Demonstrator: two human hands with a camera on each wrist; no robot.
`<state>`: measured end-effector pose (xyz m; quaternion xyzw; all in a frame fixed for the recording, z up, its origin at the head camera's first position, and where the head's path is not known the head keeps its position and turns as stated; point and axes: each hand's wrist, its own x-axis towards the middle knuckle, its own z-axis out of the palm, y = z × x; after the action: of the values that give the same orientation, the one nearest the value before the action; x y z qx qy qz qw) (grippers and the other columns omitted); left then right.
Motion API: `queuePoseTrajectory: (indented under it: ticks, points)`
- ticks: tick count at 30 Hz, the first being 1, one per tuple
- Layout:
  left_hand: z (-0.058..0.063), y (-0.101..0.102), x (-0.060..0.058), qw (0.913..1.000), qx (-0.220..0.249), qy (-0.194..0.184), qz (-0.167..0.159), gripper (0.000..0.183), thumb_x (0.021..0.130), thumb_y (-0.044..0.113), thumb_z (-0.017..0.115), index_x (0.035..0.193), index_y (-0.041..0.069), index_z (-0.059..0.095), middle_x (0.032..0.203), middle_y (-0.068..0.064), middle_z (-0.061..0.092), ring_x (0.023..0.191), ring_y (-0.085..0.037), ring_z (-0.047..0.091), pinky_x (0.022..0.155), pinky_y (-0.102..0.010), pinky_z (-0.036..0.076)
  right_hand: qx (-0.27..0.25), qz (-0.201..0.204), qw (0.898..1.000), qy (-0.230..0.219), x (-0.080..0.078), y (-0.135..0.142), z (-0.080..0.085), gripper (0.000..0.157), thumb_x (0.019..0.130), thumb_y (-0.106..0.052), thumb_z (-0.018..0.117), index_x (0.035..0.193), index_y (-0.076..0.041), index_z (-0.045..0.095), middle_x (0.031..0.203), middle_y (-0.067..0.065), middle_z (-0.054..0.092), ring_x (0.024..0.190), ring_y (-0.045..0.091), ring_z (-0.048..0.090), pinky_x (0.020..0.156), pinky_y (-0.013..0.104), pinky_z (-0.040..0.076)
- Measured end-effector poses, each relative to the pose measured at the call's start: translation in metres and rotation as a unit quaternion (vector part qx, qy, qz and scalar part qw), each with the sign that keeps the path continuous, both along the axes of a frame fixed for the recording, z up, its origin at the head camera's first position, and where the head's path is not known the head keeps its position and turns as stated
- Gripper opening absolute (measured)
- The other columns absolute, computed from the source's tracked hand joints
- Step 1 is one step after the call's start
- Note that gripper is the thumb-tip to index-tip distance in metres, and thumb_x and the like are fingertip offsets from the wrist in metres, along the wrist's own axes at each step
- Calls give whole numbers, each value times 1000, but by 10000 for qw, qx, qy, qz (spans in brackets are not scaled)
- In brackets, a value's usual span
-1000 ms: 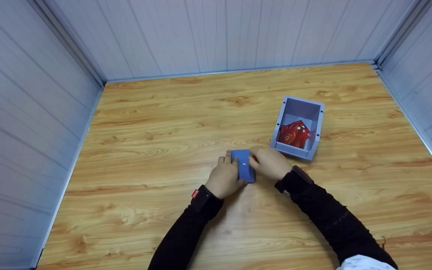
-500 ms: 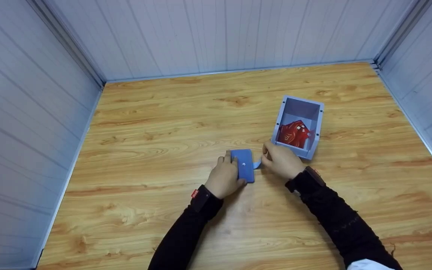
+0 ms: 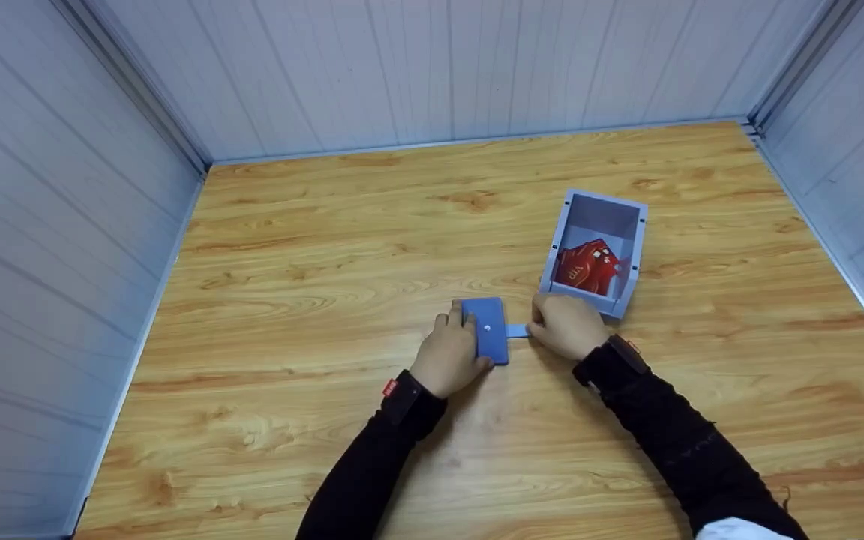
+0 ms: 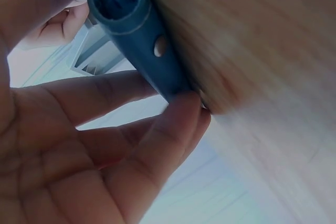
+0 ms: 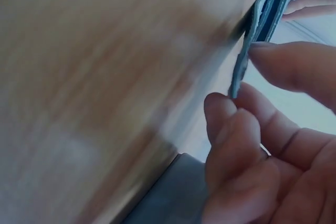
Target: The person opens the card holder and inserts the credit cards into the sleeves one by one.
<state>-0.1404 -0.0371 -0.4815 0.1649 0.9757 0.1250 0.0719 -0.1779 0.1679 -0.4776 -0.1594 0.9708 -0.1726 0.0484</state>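
Note:
A blue card holder (image 3: pixel 495 346) with a small snap stud lies flat on the wooden table. My left hand (image 3: pixel 447 360) holds it by its left side, thumb at the near end and fingers at the far end. In the left wrist view, the folded spine of the card holder (image 4: pixel 136 45) with a round metal snap shows between thumb and fingers. From the holder's right edge a light blue strap (image 3: pixel 517 331) sticks out, straight, its tip at my right hand (image 3: pixel 568 326). The right wrist view has thumb and fingertips pinching the strap (image 5: pixel 241 66) near its end.
Just beyond my right hand stands a grey plastic bin (image 3: pixel 618 306), with several red VIP cards (image 3: pixel 588 270) in it. Pale panel walls (image 3: pixel 417 75) border the wooden table (image 3: pixel 312 247) at the back and both sides.
My right hand has moved right from the card holder's edge, drawing the strap outward. The strap, curved half a second ago, now lies straight. My left hand and the holder stay in place.

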Motion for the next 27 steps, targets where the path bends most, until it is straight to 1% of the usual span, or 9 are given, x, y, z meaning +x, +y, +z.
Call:
queuePoseTrajectory:
  ticks: [2,5,10,13,16,19,22,24,27]
  points:
    - [0,0,1,9999,-87,102,-14,82,83,43,75,141,-6,46,150,-29,37,122,-38,51,90,-43,56,122,26,9999,72,0,-1,-1,16,82,-20,70,74,-10,60,72,4,61,67,22,57,61,37,43]
    - [-1,1,2,9995,-225,234,-42,82,83,45,74,141,-6,46,149,-29,39,120,-37,53,90,-41,56,234,96,9996,78,0,-4,-2,16,83,-18,69,73,-9,60,72,5,61,68,23,58,62,39,46]
    - [-1,1,4,9978,-411,514,-98,81,83,45,74,139,-7,48,144,-28,45,116,-37,54,92,-39,55,140,378,9991,97,-1,-8,-3,12,84,-10,64,73,-7,60,73,7,61,68,25,57,63,42,47]
    - [0,2,5,9974,-433,562,-108,79,83,43,74,137,-7,49,140,-25,49,117,-37,52,92,-39,54,67,481,9987,164,-2,-9,-5,12,83,-7,64,72,-6,60,73,8,61,68,25,57,64,42,48]
    - [1,4,5,9971,-398,617,-183,69,83,41,74,130,-8,55,130,-21,54,114,-35,52,91,-39,54,11,565,9982,211,-2,-10,-7,11,83,-5,64,72,-6,61,75,8,60,69,25,58,64,41,48]
    - [3,8,4,9962,-260,773,-312,57,85,39,72,116,-7,62,118,-19,57,107,-33,53,87,-38,53,-65,679,9973,253,-2,-10,-8,9,82,-4,65,74,-5,62,77,8,59,70,25,58,65,41,48]
    - [3,14,3,9945,-122,963,-395,47,86,39,71,102,-4,65,109,-18,60,98,-31,54,83,-37,52,-134,762,9967,253,-2,-10,-8,9,82,-4,66,74,-4,62,78,9,58,70,26,57,66,41,48]
    - [3,19,2,9934,-121,1078,-368,43,86,39,71,97,-3,66,105,-17,60,94,-31,55,80,-37,52,-145,781,9965,255,-3,-9,-8,9,81,-3,66,74,-4,61,78,9,58,70,26,57,66,41,48]
    - [4,27,0,9917,-374,1213,-198,41,86,40,71,95,0,65,102,-16,61,91,-30,56,73,-36,54,-176,798,9963,269,-3,-9,-7,8,80,-2,66,74,-3,62,77,9,58,70,27,58,66,42,48]
